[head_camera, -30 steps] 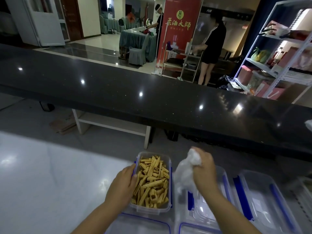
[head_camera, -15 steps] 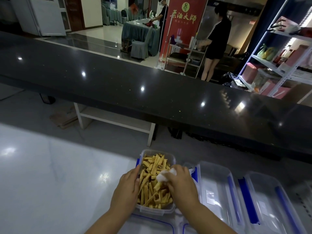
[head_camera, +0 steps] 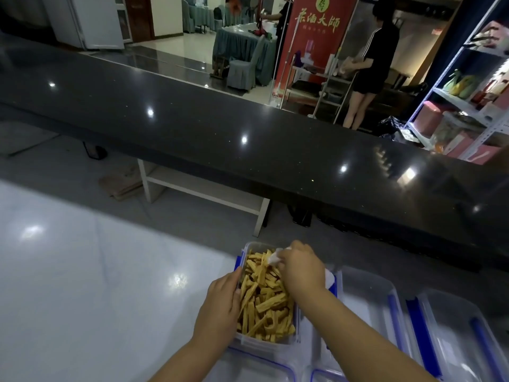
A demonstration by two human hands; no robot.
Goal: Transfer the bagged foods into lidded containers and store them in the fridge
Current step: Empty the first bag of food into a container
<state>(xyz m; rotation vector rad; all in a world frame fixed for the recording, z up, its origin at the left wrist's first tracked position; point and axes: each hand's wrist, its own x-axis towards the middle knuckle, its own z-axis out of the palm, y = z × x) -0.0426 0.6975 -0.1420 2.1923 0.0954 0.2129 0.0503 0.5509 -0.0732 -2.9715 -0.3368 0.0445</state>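
Note:
A clear plastic container (head_camera: 249, 248) with blue clips stands on the white counter (head_camera: 96, 285), filled with yellow food sticks (head_camera: 264, 301). My left hand (head_camera: 220, 304) holds the container's left wall, thumb at the rim. My right hand (head_camera: 301, 267) is over the sticks at the far right of the container and grips a crumpled clear plastic bag (head_camera: 274, 257), which pokes out white between the fingers and behind the wrist.
Clear lids and containers with blue clips (head_camera: 382, 307) lie to the right and along the near edge. A black raised bar top (head_camera: 248, 133) runs across behind the counter. Beyond it stand a person in black, a red banner and a white shelf rack (head_camera: 465, 106).
My right hand has come down and left with the crumpled bag, from above the lids to onto the sticks. The left hand stays on the container. The view has tilted slightly.

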